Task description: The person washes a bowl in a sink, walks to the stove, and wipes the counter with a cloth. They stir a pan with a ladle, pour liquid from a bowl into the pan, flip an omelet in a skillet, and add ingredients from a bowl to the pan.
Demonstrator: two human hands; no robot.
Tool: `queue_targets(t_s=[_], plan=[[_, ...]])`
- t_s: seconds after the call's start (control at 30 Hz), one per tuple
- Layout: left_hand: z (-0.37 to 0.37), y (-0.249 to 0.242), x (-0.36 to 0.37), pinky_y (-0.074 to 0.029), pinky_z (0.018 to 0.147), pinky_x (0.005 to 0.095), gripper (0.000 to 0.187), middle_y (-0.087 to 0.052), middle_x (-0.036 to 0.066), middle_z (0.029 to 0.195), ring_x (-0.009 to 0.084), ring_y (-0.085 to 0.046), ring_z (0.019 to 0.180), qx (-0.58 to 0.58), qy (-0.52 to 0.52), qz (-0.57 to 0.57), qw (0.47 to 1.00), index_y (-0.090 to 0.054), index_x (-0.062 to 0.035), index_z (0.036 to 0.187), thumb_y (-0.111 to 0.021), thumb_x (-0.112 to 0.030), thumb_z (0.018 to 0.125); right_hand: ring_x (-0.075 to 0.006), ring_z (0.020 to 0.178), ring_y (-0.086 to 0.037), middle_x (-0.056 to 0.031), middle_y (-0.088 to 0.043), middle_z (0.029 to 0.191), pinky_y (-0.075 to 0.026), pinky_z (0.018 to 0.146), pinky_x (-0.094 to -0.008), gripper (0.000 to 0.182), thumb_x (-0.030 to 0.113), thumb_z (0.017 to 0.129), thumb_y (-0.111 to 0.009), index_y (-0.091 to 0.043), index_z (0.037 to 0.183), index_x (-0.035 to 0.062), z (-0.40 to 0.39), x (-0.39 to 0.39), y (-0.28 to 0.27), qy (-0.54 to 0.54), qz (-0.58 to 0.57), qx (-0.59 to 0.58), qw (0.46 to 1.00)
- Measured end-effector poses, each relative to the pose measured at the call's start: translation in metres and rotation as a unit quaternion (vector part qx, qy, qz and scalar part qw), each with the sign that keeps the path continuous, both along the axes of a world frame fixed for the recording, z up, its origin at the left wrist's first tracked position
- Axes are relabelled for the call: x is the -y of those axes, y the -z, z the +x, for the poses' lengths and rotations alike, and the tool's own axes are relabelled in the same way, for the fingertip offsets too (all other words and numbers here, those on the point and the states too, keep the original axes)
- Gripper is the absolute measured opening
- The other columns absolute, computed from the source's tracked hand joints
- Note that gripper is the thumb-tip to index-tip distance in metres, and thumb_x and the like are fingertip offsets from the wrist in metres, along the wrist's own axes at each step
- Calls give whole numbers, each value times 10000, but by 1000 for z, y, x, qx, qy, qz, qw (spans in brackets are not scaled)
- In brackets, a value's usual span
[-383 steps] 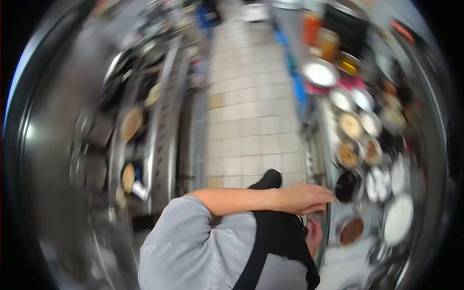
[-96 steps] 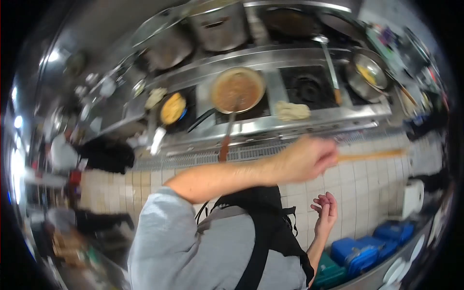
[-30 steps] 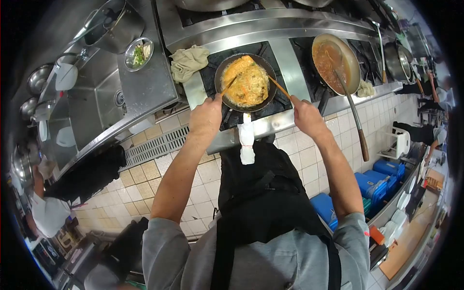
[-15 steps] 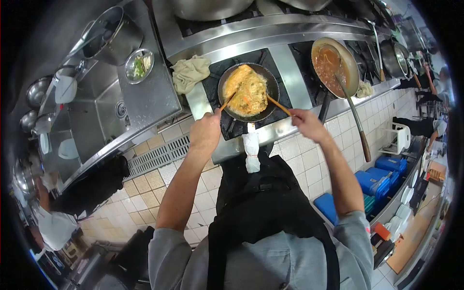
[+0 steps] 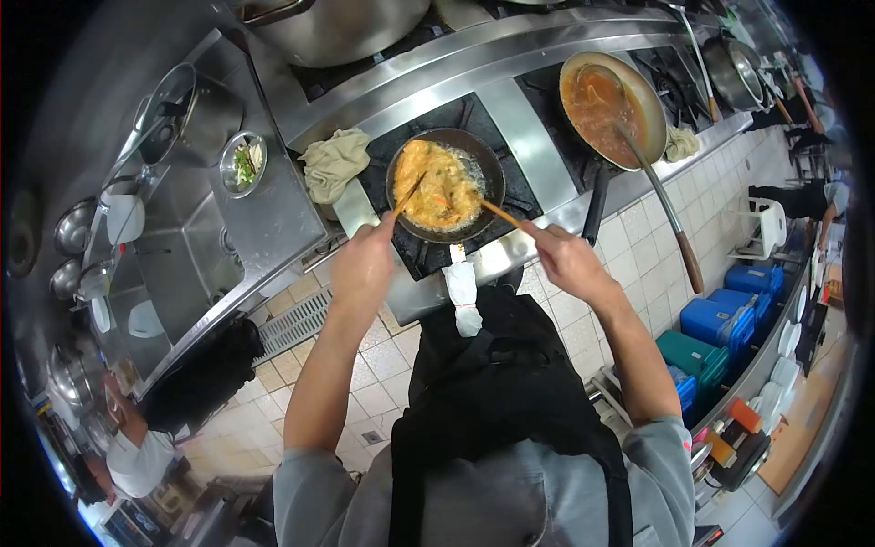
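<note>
My left hand (image 5: 362, 264) is closed around a wooden chopstick (image 5: 407, 197), whose tip rests on a golden omelette (image 5: 439, 187). A second wooden chopstick (image 5: 499, 213) is gripped in my right hand (image 5: 567, 259), with its far end at the omelette's right edge. The omelette lies in a dark frying pan (image 5: 495, 173) on the stove, with bubbling oil around it. The pan's handle (image 5: 462, 296), wrapped in something white, points toward my body, between my hands; neither hand touches it.
To the right stands a pan of reddish-brown sauce (image 5: 592, 123) with a long-handled ladle (image 5: 670, 214) in it. A cloth (image 5: 334, 164) and a small bowl of chopped greens (image 5: 242, 165) are at left, near a sink (image 5: 196, 246). A co-worker (image 5: 137, 456) is at lower left.
The view has shifted, so the stove appears lower and farther left. The omelette has moved toward the pan's left side, showing more bubbling oil at right. Both hands keep their chopsticks.
</note>
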State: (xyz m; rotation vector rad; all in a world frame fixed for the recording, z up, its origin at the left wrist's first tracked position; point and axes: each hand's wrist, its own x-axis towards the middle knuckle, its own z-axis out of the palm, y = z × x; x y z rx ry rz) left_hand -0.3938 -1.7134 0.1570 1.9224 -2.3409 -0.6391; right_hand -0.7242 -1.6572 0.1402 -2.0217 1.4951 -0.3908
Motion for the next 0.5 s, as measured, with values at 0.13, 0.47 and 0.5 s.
queue_targets(t_s=[0.13, 0.47, 0.5], plan=[[-22, 42, 29, -572, 770, 486, 427, -682, 198, 986, 398, -701, 902, 20, 17, 7, 1000, -627, -88, 1294, -522, -28, 885, -379, 815, -669, -190, -634, 862, -551, 725, -462, 480, -36, 845, -608, -598, 1323, 1, -9, 0, -19, 48, -39, -38, 997], [-13, 24, 28, -588, 776, 476, 330, -687, 193, 1014, 382, -719, 889, 5, 38, -17, 999, -641, -58, 1202, -535, -32, 891, -433, 812, -671, -247, -651, 893, -552, 741, -499, 439, 0, 865, -596, -595, 1304, 11, 34, 42, 43, 51, -45, -15, 998], [-12, 37, 32, -591, 764, 472, 319, -689, 188, 1014, 382, -720, 881, 41, 54, -5, 998, -640, -63, 1204, -531, -49, 904, -440, 804, -672, -255, -652, 874, -555, 745, -508, 448, -5, 846, -600, -594, 1294, 8, 34, 43, 55, 51, -48, -14, 997]])
